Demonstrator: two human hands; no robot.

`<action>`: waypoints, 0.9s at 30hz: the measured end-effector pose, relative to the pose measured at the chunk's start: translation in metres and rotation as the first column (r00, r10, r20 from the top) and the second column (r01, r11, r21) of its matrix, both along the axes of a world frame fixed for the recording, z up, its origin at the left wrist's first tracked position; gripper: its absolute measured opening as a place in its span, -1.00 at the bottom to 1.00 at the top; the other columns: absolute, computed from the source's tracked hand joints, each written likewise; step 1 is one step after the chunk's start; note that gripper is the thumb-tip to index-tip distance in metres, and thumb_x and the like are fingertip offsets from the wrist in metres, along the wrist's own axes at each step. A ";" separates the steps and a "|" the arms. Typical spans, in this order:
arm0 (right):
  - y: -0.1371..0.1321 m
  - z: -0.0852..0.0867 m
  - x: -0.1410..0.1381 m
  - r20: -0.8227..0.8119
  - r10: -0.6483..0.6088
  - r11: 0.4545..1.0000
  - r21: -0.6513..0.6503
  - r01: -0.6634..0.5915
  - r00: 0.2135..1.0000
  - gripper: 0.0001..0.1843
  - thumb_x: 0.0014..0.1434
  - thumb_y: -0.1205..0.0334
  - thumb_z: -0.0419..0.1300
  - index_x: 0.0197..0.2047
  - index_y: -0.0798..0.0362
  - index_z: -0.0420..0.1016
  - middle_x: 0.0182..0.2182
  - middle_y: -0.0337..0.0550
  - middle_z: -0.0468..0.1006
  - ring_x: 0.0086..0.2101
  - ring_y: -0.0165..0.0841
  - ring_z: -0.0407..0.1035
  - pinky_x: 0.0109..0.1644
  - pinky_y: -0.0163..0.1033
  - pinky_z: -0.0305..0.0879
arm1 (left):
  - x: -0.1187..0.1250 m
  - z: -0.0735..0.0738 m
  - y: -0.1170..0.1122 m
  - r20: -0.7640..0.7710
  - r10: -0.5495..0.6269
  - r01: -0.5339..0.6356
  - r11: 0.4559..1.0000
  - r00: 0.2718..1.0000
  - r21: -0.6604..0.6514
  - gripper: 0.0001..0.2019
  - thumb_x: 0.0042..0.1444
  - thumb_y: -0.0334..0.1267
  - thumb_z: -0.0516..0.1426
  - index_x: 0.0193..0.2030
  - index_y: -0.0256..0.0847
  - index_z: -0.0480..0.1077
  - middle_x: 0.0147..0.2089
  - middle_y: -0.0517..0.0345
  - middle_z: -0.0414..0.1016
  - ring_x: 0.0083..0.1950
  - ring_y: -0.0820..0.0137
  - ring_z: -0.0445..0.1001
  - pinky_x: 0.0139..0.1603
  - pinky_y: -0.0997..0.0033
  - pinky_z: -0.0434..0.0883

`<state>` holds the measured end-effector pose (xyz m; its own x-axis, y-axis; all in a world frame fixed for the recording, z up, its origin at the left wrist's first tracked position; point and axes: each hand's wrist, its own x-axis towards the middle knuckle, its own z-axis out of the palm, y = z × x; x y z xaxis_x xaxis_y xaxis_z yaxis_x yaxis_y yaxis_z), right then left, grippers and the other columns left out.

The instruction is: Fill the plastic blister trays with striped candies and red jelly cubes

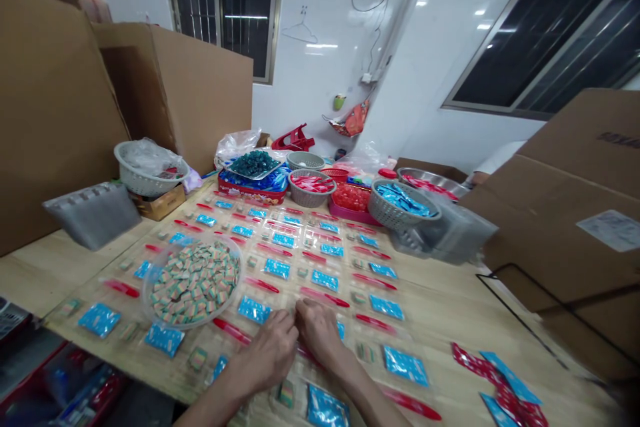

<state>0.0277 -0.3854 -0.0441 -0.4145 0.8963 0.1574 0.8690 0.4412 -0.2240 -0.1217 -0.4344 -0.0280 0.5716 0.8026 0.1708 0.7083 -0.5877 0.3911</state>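
Observation:
My left hand and my right hand meet over transparent plastic trays laid in rows on the table. The fingers of both are curled and pressed together; whatever they pinch is hidden. Around them, the trays hold blue sachets, red pen-like sticks and small pastel-striped blocks. Left of my hands, a round transparent tub full of striped blocks stands on top of the trays. A larger blue sachet lies below my right wrist.
Grey baskets of red-and-white and blue packets line the back, beside dark teal pieces. Cardboard boxes flank the table. Stacked plastic trays and red and blue strips lie on the right.

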 end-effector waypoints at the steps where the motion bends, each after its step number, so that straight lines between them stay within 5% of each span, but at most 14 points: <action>1: -0.001 -0.001 0.000 0.008 0.002 1.000 0.013 -0.002 1.000 -0.78 0.04 0.51 0.04 -0.44 0.10 0.46 -0.45 -0.12 0.51 -0.45 -0.37 0.32 -0.40 -0.29 -0.05 | 0.000 0.000 0.001 -0.003 -0.001 0.001 1.000 1.000 -0.006 -0.74 0.09 -0.50 -0.02 -0.09 -0.25 0.30 0.00 0.01 0.32 0.10 0.27 0.21 0.22 0.17 0.17; 5: 0.000 0.001 0.004 -0.050 -0.015 0.999 0.029 0.017 0.999 -0.77 0.09 0.50 0.02 -0.42 0.11 0.46 -0.32 -0.06 0.48 -0.36 -0.35 0.33 -0.34 -0.33 0.05 | 0.003 -0.002 0.004 -0.019 -0.001 0.001 1.000 1.000 -0.023 -0.79 0.09 -0.49 -0.01 -0.15 -0.25 0.31 -0.05 0.03 0.35 0.06 0.25 0.22 0.18 0.19 0.21; 11: 0.004 0.014 0.016 -0.259 0.022 0.996 -0.072 -0.043 0.966 -0.76 0.13 0.47 -0.01 -0.38 0.10 0.48 -0.39 -0.14 0.45 -0.35 -0.38 0.33 -0.28 -0.37 0.14 | 0.006 -0.003 0.008 -0.018 0.000 0.000 1.000 1.000 -0.031 -0.83 0.08 -0.46 0.02 -0.18 -0.26 0.31 -0.05 0.01 0.34 0.06 0.23 0.20 0.15 0.18 0.23; 17: 0.009 0.011 0.009 -0.091 0.055 0.984 -0.162 -0.069 0.994 -0.75 0.08 0.44 0.02 -0.47 0.09 0.50 -0.44 -0.14 0.50 -0.39 -0.37 0.36 -0.35 -0.34 0.07 | 0.008 0.006 0.009 0.064 0.013 -0.008 0.998 0.998 -0.066 -0.87 0.06 -0.43 0.07 -0.23 -0.22 0.32 -0.12 0.05 0.40 0.02 0.27 0.27 0.10 0.22 0.29; 20: 0.012 0.009 0.010 -0.056 0.034 0.982 -0.183 -0.044 0.998 -0.74 0.07 0.43 0.01 -0.50 0.10 0.50 -0.47 -0.11 0.51 -0.41 -0.35 0.37 -0.37 -0.32 0.07 | -0.006 0.013 0.003 0.229 0.167 -0.167 0.986 0.959 -0.019 -0.93 0.05 -0.41 0.09 -0.30 -0.21 0.34 -0.16 0.07 0.44 -0.05 0.30 0.35 0.04 0.28 0.33; 23: 0.012 0.011 0.011 -0.164 0.022 0.984 -0.170 -0.050 0.986 -0.74 0.10 0.36 -0.01 -0.43 0.10 0.51 -0.45 -0.09 0.53 -0.41 -0.32 0.38 -0.34 -0.30 0.12 | -0.041 0.019 -0.012 0.436 0.458 -0.530 0.846 0.775 0.052 -0.90 0.13 -0.35 0.03 -0.33 -0.19 0.37 -0.24 0.08 0.48 -0.14 0.32 0.42 -0.08 0.31 0.38; 27: 0.010 0.017 -0.016 -0.522 -0.001 0.955 -0.252 -0.154 0.853 -0.77 0.08 0.28 0.04 -0.28 0.09 0.50 -0.45 -0.11 0.52 -0.43 -0.32 0.38 -0.35 -0.28 0.23 | -0.105 0.019 -0.037 0.538 0.715 -0.883 0.449 0.447 0.138 -0.86 0.12 -0.18 0.05 -0.35 -0.15 0.37 -0.32 0.09 0.46 -0.25 0.29 0.45 -0.17 0.28 0.40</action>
<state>0.0117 -0.3752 -0.0274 -0.4128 0.9031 0.1188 0.5615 0.3550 -0.7475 -0.2270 -0.4718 -0.0090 -0.4777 0.6770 0.5600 0.7795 0.0327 0.6255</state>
